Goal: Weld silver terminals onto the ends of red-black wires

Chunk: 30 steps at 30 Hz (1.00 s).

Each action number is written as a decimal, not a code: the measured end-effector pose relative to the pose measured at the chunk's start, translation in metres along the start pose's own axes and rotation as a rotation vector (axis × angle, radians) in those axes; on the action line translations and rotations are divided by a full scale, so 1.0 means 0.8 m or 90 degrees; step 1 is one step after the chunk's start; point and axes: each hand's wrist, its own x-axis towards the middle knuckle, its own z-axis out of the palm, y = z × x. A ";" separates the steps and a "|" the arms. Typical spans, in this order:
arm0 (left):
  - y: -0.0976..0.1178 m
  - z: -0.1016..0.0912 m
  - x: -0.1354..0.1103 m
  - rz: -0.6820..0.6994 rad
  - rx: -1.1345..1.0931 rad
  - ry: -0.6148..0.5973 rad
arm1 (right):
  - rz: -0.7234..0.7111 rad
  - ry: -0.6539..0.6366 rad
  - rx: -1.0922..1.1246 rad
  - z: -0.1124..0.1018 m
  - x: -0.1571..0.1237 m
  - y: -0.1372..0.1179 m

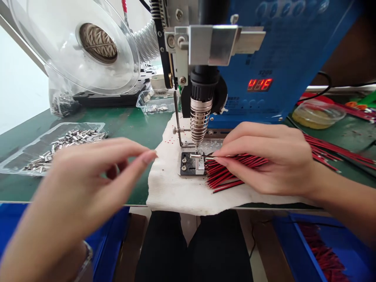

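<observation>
My right hand (266, 156) rests on a fanned bundle of red wires (227, 172) lying on a white cloth (170, 184). Its thumb and forefinger pinch one wire whose tip carries a small metal sleeve (196, 156) on the dark fixture block (190, 163), right under the coiled tip of the soldering head (200, 121). My left hand (96, 176) hovers to the left above the bench edge, thumb and forefinger pressed together; what they hold is too small to make out.
A clear tray of several small metal sleeves (66, 143) lies on the green bench at left. Behind stand a clear reel (88, 43), a blue machine (282, 51) with a red display (259, 84), a glass dish (319, 113), and blue bins (320, 246) below.
</observation>
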 end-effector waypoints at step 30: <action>-0.014 0.001 -0.008 -0.235 0.178 -0.108 | 0.088 -0.150 0.062 -0.010 -0.004 0.028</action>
